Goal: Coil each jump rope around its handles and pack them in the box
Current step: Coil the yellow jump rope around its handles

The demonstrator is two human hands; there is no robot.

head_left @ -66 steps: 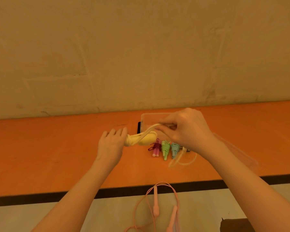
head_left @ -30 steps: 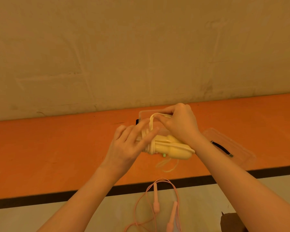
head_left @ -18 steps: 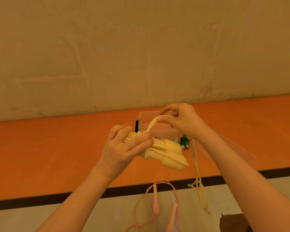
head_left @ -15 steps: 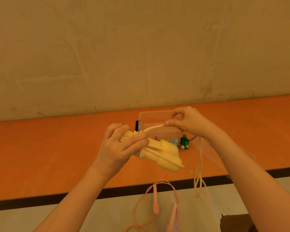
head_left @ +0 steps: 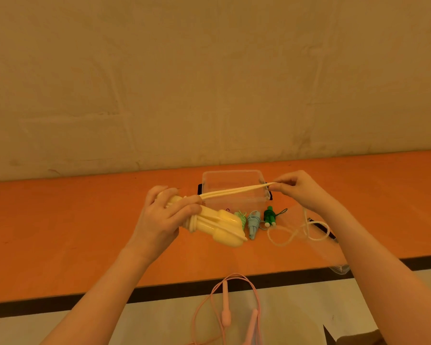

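A plain beige wall (head_left: 209, 83) fills the upper half of the view, and below it the orange desk (head_left: 60, 232) runs from side to side with a dark strip along its near edge. Both forearms reach forward over the desk from the lower corners. The left hand (head_left: 164, 215) is curled round the yellow jump rope handles (head_left: 219, 227), holding them above the desk near its middle; the pair lies side by side with its long axis slanting from the hand down toward the right, the thick ends pointing to the lower right, and a few turns of cord wrapped round it just beside the fingers. The right hand (head_left: 299, 189) pinches the yellow cord (head_left: 234, 191) between thumb and fingertips, drawing it taut in a nearly level line from the handles to the right, across the front of the clear plastic box (head_left: 234, 188) that stands at the back of the desk. The slack cord loops on the desk below the right wrist. Just in front of the box lie three small coiled ropes: a light green one (head_left: 241, 217), a pale blue one (head_left: 253, 224) and a dark green one (head_left: 269, 216). A pink jump rope (head_left: 225, 312) hangs below the desk's near edge.
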